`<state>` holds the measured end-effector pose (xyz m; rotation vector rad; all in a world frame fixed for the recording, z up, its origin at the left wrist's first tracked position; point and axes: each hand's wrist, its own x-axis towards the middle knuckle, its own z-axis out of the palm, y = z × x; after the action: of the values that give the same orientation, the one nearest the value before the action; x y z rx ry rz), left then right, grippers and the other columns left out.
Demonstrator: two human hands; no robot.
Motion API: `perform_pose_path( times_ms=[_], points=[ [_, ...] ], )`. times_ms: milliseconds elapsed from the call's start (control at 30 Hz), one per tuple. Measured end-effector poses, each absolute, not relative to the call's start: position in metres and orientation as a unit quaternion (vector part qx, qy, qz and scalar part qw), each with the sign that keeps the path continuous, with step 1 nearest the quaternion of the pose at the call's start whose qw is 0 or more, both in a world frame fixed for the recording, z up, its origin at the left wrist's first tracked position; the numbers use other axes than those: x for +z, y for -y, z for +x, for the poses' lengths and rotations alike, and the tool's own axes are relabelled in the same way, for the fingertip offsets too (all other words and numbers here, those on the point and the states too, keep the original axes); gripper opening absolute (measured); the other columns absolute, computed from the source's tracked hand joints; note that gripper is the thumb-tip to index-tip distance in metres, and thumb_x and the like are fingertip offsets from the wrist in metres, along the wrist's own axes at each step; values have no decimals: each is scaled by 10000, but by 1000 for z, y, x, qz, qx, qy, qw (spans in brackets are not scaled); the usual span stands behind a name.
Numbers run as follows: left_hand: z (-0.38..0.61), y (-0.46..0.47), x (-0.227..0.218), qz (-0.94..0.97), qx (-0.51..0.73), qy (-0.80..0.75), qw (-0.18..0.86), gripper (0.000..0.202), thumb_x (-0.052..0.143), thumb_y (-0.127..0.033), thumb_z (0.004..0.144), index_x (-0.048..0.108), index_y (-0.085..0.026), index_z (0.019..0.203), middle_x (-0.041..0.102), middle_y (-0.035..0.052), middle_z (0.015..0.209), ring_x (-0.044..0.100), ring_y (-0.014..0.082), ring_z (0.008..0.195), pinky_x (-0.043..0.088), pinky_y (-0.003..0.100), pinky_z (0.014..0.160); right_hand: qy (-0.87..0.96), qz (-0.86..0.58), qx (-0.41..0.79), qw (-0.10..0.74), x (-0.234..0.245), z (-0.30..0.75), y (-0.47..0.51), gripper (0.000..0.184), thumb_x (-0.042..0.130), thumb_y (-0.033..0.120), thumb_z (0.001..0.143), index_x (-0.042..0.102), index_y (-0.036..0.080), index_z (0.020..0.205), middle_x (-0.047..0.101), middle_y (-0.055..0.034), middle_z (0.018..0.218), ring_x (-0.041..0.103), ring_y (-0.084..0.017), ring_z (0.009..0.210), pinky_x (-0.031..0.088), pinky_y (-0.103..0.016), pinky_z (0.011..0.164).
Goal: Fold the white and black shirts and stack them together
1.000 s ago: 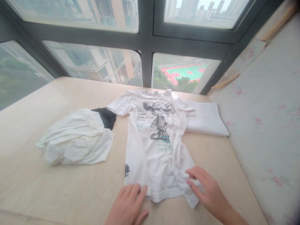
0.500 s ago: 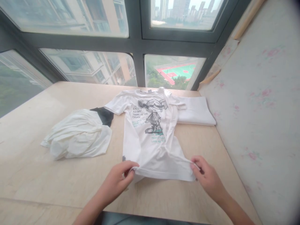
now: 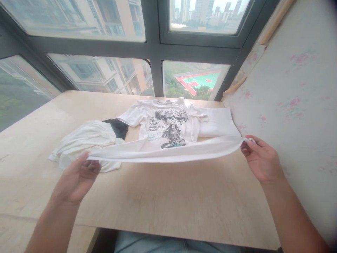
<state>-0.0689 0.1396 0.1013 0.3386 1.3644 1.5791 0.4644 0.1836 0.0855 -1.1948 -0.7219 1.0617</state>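
A white T-shirt (image 3: 168,126) with a grey cartoon print and teal lettering lies on the pale wooden table (image 3: 163,200), collar toward the window. Its bottom hem is lifted off the table and stretched wide into a taut band. My left hand (image 3: 79,175) is closed on the hem's left end. My right hand (image 3: 259,158) pinches the hem's right end, near the wall. The shirt's upper part and sleeves still rest on the table.
A crumpled white garment (image 3: 86,144) with a black piece (image 3: 118,127) lies left of the shirt. A folded white cloth (image 3: 219,123) sits behind the shirt's right side. Dark-framed windows (image 3: 155,52) close the far edge; a flowered wall (image 3: 295,105) stands at the right.
My hands went from lying flat on the hem to gripping its corners, then lifted it and drew far apart, stretching the hem wide above the table.
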Motion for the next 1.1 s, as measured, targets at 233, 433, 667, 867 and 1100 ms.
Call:
perform_pose_path(
  times_ms=[233, 433, 667, 867, 1100],
  points=[
    [-97, -167, 75, 253, 570, -624, 471, 422, 862, -194, 572, 690, -147, 955, 689, -6, 874, 655, 113, 781, 543, 157, 660, 373, -637, 469, 485, 63, 475, -218, 236, 769, 349, 700, 710, 203, 876, 689, -28, 896, 658, -144, 795, 507, -214, 635],
    [-98, -178, 52, 390, 335, -762, 395, 452, 778, -418, 644, 669, -151, 992, 682, 12, 741, 637, 173, 719, 507, 267, 699, 464, -716, 380, 358, 38, 481, -227, 273, 654, 376, 746, 725, 201, 943, 715, -60, 1007, 669, -196, 876, 547, -271, 677],
    [-106, -174, 34, 543, 165, -791, 229, 396, 599, -611, 751, 575, -217, 780, 649, 0, 676, 628, 216, 700, 452, 297, 647, 496, -737, 328, 321, 18, 490, -224, 321, 651, 445, 765, 709, 197, 961, 714, -60, 935, 678, -215, 834, 578, -294, 643],
    [-96, -167, 46, 427, 327, -734, 416, 524, 732, -590, 711, 607, -193, 1029, 684, 13, 796, 673, 196, 729, 547, 310, 700, 439, -720, 401, 359, 26, 483, -226, 223, 680, 367, 758, 685, 205, 912, 698, -35, 857, 666, -179, 776, 571, -240, 605],
    [-87, -157, 48, 319, 452, -652, 519, 353, 848, -380, 669, 689, -160, 894, 662, 17, 855, 626, 105, 716, 553, 185, 672, 427, -686, 422, 411, 35, 488, -215, 238, 670, 270, 724, 770, 218, 934, 715, -46, 943, 635, -169, 816, 570, -234, 672]
  ],
)
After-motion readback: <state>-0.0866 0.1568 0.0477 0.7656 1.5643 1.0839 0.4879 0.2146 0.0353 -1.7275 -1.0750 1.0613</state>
